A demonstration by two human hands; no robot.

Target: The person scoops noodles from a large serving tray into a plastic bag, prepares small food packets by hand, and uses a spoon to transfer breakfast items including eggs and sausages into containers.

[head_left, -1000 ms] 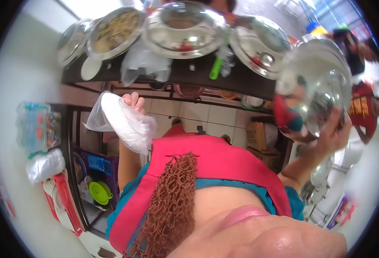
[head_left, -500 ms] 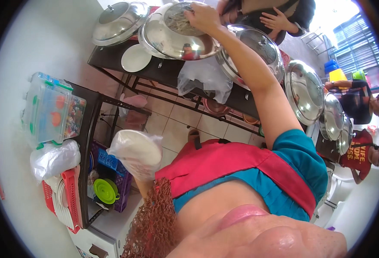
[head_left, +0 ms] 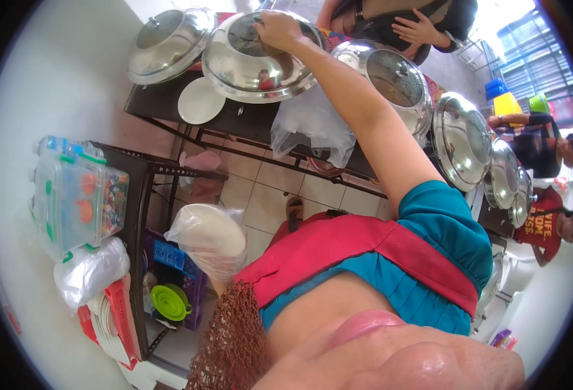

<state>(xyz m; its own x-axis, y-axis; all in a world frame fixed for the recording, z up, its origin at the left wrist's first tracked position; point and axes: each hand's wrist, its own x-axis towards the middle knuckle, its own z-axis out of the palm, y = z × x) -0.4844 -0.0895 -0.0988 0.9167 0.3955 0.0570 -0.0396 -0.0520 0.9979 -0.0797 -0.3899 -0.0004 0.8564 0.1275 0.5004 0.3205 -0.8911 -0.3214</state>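
Observation:
My right hand (head_left: pixel 279 31) reaches across to the far side, its fingers closed on the handle of a round shiny metal lid (head_left: pixel 267 79) with a glass window. The lid sits level over its dish on a dark table (head_left: pixel 251 116). At the lower left, a white plate (head_left: pixel 225 235) wrapped in a clear plastic bag (head_left: pixel 186 227) is held up by my left arm (head_left: pixel 220 286); the fingers under it are hidden. Beside the metal lid lies another white plate (head_left: pixel 201 101). A loose clear plastic bag (head_left: pixel 316 130) hangs over the table's near edge.
More lidded metal dishes (head_left: pixel 390 78) line the table. A person (head_left: pixel 423 29) stands across it; others (head_left: pixel 543 218) are at the far right. A left-hand rack (head_left: pixel 137 195) carries clear boxes (head_left: pixel 72 201), a plastic bundle (head_left: pixel 95 270) and a red plate holder (head_left: pixel 121 318). A green lid (head_left: pixel 169 302) lies below.
The lid under my right hand has gone from tilted to level, and the hand has shifted left with it. The wrapped plate in my left hand stays nearly in place. The view has shifted slightly.

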